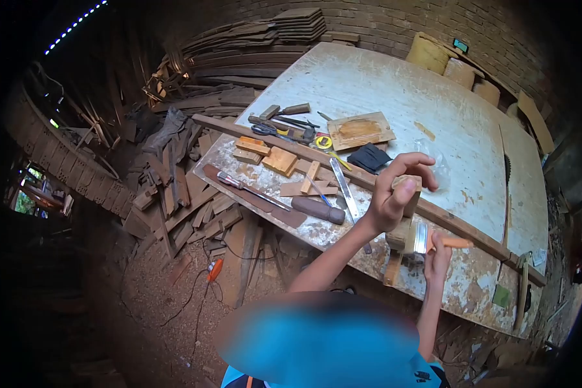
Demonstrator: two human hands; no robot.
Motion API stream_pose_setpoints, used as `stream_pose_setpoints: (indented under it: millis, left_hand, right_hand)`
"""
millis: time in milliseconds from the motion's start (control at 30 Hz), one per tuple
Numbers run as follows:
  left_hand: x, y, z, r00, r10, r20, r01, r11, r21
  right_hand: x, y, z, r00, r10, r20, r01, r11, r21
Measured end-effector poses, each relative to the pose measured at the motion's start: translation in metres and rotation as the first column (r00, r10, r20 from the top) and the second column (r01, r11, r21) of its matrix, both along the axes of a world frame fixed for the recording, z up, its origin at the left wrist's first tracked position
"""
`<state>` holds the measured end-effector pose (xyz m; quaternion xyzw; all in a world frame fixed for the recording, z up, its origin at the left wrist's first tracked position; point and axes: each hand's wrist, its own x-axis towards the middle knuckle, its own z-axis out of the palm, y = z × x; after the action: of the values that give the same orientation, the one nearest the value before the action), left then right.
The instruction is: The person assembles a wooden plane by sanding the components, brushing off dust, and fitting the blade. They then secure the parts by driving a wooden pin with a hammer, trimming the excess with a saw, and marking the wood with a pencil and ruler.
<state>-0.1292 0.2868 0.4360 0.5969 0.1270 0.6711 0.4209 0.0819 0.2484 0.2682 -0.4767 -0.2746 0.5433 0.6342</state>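
Observation:
My left hand (399, 194) is raised above the near edge of the workbench (459, 265), its thumb and curled fingers around the upper end of a wooden block (410, 205). Just below it, my right hand (437, 257) grips the orange handle of what looks like a flat paintbrush (421, 238). The brush's wide metal ferrule faces the wood, close under my left hand. Whether its tip touches the wood is hard to make out. A long wooden bar (462, 226) runs across the bench behind both hands.
Left of my hands lie a steel ruler (344, 187), a dark wooden mallet (317, 210), a long metal tool (252, 191), wooden blocks (280, 161) and a yellow tape measure (323, 141). Behind are a black cloth (368, 158) and a stained board (360, 131). Scrap wood (200, 216) covers the floor at left.

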Motion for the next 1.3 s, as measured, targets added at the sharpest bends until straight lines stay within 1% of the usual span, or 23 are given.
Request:
stream_pose_setpoints:
  millis: [33,67,133,167,233,300,333,400,500,600,633,667,767,800,867,933,967,1067,1100,1133,1167,1200,1300]
  left_hand:
    - [-0.003,0.0,-0.004,1.0,-0.02,0.009,0.02,1.0,-0.015]
    - [-0.005,0.001,-0.007,0.999,-0.044,0.019,0.045,0.999,-0.029]
    - [0.004,0.005,-0.008,0.993,-0.067,0.102,0.068,0.998,-0.011]
    - [0.012,0.007,-0.005,0.992,-0.059,0.11,0.059,0.998,-0.002]
    - [0.025,0.012,0.002,0.992,-0.041,0.123,0.039,0.999,0.016]
    - [0.038,0.026,0.004,0.996,-0.022,0.091,0.018,0.999,0.036]
    - [0.044,0.033,0.004,0.997,-0.035,0.071,0.034,0.999,0.011]
    - [0.058,0.039,0.008,0.996,-0.059,0.065,0.061,0.997,-0.038]
    - [0.076,0.047,0.01,0.999,0.025,-0.041,-0.025,1.0,0.002]
    - [0.075,0.057,0.015,0.998,0.029,-0.063,-0.033,0.998,-0.052]
    - [0.07,0.061,0.016,0.998,0.028,-0.051,-0.031,0.997,-0.067]
    - [0.066,0.068,0.013,0.998,-0.02,-0.064,0.016,0.998,-0.059]
    - [0.057,0.062,0.022,0.985,-0.17,0.012,0.17,0.978,-0.121]
    - [0.058,0.055,0.027,0.989,-0.145,0.036,0.149,0.965,-0.216]
    - [0.062,0.06,0.021,0.997,-0.08,0.023,0.083,0.973,-0.214]
    - [0.069,0.068,0.019,0.999,-0.029,0.034,0.036,0.978,-0.206]
    - [0.069,0.068,0.02,1.0,-0.012,0.018,0.016,0.98,-0.2]
    - [0.066,0.067,0.022,0.997,0.066,-0.035,-0.071,0.981,-0.18]
    - [0.067,0.066,0.022,0.987,0.146,-0.063,-0.153,0.978,-0.142]
    - [0.066,0.066,0.022,0.969,0.229,-0.088,-0.237,0.967,-0.097]
    - [0.066,0.066,0.022,0.942,0.316,-0.109,-0.323,0.945,-0.047]
    - [0.067,0.067,0.019,0.922,0.379,-0.08,-0.382,0.923,-0.032]
    - [0.068,0.068,0.013,0.756,0.654,-0.031,-0.652,0.757,0.044]
  right_hand:
    - [0.012,-0.008,-0.021,0.99,0.029,0.14,-0.003,0.983,-0.182]
    - [0.023,-0.009,-0.048,0.956,0.018,0.293,0.021,0.991,-0.132]
    - [0.029,-0.015,-0.063,0.81,-0.029,0.586,0.054,0.998,-0.024]
    - [0.036,-0.018,-0.069,0.86,-0.006,0.511,0.039,0.998,-0.054]
    - [-0.004,-0.028,0.013,0.939,0.037,0.342,0.001,0.994,-0.11]
    - [-0.003,-0.039,0.051,0.997,0.004,0.074,-0.02,0.975,0.221]
    - [-0.005,-0.047,0.078,0.993,0.016,-0.115,0.019,0.953,0.301]
    - [-0.005,-0.055,0.123,0.884,0.083,-0.46,0.148,0.884,0.444]
    - [0.016,-0.03,0.071,0.932,0.035,-0.36,0.108,0.923,0.369]
    - [0.04,-0.026,-0.043,0.947,0.02,-0.321,0.005,0.997,0.077]
    - [0.052,-0.039,-0.07,0.989,-0.014,-0.146,0.0,0.996,-0.089]
    - [0.058,-0.049,-0.085,0.999,-0.015,0.037,0.023,0.968,-0.249]
    - [0.053,-0.068,-0.051,0.985,0.035,0.171,0.026,0.94,-0.339]
    - [0.054,-0.072,-0.036,0.974,0.08,0.212,-0.017,0.959,-0.284]
    - [0.061,-0.073,-0.003,0.941,0.136,0.31,-0.089,0.983,-0.163]
    - [0.084,-0.083,0.02,0.976,0.185,0.111,-0.204,0.959,0.198]
    - [0.094,-0.089,0.027,0.972,0.233,0.022,-0.224,0.901,0.37]
    - [0.114,-0.095,0.041,0.893,0.428,-0.139,-0.216,0.679,0.702]
    - [0.115,-0.094,0.039,0.992,0.116,0.051,-0.125,0.827,0.548]
    - [0.111,-0.089,0.035,0.942,-0.169,0.289,0.037,0.911,0.411]
    - [0.107,-0.084,0.033,0.758,-0.378,0.532,0.241,0.919,0.311]
    - [0.098,-0.078,0.038,0.568,-0.257,0.782,0.225,0.962,0.153]
    - [0.08,-0.088,0.023,0.579,-0.162,0.799,0.076,0.987,0.144]
